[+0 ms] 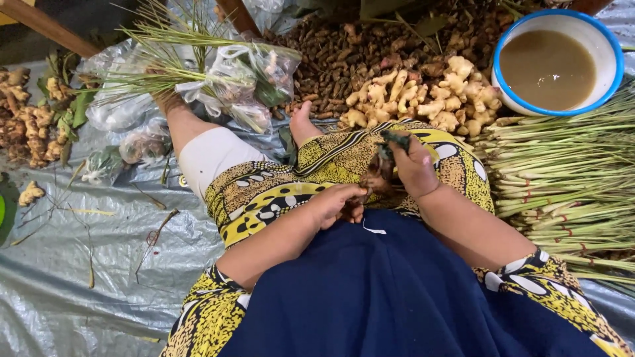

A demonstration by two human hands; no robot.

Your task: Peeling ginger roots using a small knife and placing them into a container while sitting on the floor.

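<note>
You are holding a small dark brown-green root piece [385, 153] over your lap, above the yellow-and-black patterned cloth [278, 192]. Your right hand [413, 165] is gripping it from above, fingers closed around it, while your left hand [337, 205] is pinching its lower end (the exact grip is hidden). The hands are working close together. Just beyond your knee a pile of pale knobbly ginger [423, 96] is lying, and beside it a blue-rimmed white bowl of murky brown liquid [615, 46] is sitting next to bundled green lemongrass stalks [569, 178].

The person wears a yellow, black and white patterned garment [264, 192] with short sleeves, a dark navy cloth [377, 291] across the lap, and white leggings [211, 155]; the arms are bare.
</note>
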